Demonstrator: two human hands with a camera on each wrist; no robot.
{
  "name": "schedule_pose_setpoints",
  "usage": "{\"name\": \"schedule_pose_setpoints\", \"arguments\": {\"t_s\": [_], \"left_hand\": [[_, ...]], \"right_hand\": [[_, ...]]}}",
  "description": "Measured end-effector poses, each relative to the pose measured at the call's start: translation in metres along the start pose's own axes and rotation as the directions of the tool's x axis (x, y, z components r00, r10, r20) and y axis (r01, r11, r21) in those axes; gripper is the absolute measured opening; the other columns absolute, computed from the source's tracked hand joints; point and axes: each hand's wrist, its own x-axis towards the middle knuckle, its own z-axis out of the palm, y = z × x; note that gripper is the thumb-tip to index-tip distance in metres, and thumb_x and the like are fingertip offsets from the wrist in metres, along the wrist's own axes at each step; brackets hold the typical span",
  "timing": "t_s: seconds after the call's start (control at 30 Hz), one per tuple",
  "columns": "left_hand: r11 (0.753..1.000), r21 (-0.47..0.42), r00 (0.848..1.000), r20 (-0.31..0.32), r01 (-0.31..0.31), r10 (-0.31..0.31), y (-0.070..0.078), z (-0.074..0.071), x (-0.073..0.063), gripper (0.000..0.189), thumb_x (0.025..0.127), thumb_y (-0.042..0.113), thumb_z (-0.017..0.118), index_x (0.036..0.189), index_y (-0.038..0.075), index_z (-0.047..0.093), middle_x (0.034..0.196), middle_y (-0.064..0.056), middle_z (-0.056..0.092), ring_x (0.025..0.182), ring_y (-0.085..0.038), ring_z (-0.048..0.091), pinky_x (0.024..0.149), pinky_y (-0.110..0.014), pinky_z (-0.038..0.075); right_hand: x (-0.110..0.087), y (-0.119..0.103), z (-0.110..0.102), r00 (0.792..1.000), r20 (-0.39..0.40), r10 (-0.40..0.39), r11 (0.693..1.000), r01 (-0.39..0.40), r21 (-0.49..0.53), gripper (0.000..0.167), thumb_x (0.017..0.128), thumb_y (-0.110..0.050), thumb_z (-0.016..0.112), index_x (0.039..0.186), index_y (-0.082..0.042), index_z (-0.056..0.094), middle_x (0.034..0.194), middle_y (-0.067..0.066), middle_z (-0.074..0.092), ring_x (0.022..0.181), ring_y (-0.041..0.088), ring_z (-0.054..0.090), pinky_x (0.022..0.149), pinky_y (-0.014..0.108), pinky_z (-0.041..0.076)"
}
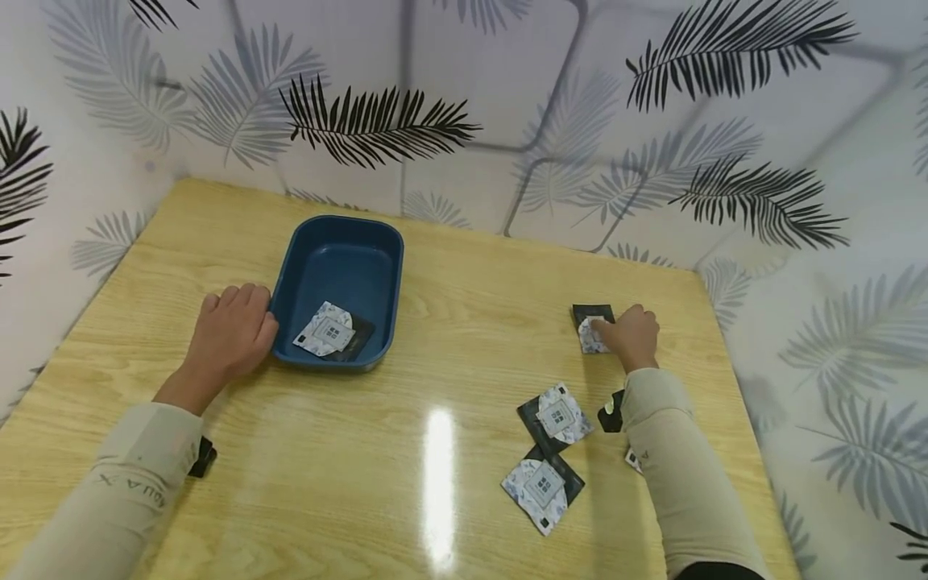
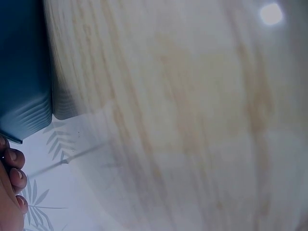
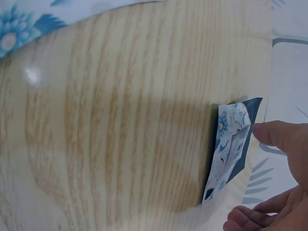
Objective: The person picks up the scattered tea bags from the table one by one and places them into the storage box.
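Observation:
By the left rim of a blue plastic tub [image 1: 338, 238], my left hand [image 1: 235, 330] has its fingers curled at the edge and grips the tub's side. Its fingertips [image 2: 18, 178] show just below the rim in the left wrist view. Inside the tub lies a square sachet [image 1: 326, 330], white with blue floral print and black. Far to the right, my right hand [image 1: 635, 334] holds another such sachet [image 3: 230, 144] by its edge, the thumb against its black part. The sachet looks tilted close over the table; the forefinger is partly hidden.
Two overlapping sachets, one upper [image 1: 558, 417] and one lower [image 1: 540, 487], lie right of the table's middle. Part of another sachet [image 1: 633, 459] peeks out beside the right sleeve. A leaf-patterned curtain [image 1: 464, 97] stands behind the wooden table [image 1: 471, 322].

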Motion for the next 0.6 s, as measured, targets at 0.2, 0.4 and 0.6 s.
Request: {"name": "schedule_pose_setpoints", "arguments": {"t_s": [0.2,0.4,0.6], "left_hand": [[1.000,0.006,1.000,-0.012,-0.013,0.013,0.000,0.002,-0.001,0.016,0.094,0.016,0.037,0.088,0.003,0.044,0.080,-0.013,0.045,0.075,-0.031,0.041,0.070,-0.041,0.024],[1.000,0.006,0.999,-0.031,-0.022,0.022,0.000,0.003,-0.002,0.015,0.094,0.016,0.038,0.087,0.004,0.044,0.081,-0.013,0.046,0.075,-0.031,0.042,0.070,-0.041,0.024],[1.000,0.014,1.000,-0.022,-0.019,0.019,0.000,0.002,-0.002,0.016,0.094,0.016,0.037,0.088,0.004,0.044,0.081,-0.012,0.046,0.076,-0.031,0.042,0.070,-0.041,0.024]], "right_hand": [[0.005,0.003,0.007,1.000,0.007,0.004,1.000,-0.005,0.021,0.080,0.095,-0.039,0.059,0.143,0.019,0.031,0.143,0.040,0.035,0.134,0.055,0.035,0.111,0.060,0.035],[0.011,0.006,0.011,1.000,0.014,-0.002,1.000,0.002,-0.008,0.077,0.093,-0.034,0.063,0.141,0.019,0.034,0.139,0.039,0.040,0.128,0.051,0.044,0.108,0.057,0.040],[0.011,0.005,0.011,1.000,0.024,-0.003,1.000,0.004,-0.019,0.073,0.093,-0.032,0.064,0.139,0.019,0.038,0.136,0.038,0.045,0.127,0.049,0.047,0.107,0.056,0.042]]}}
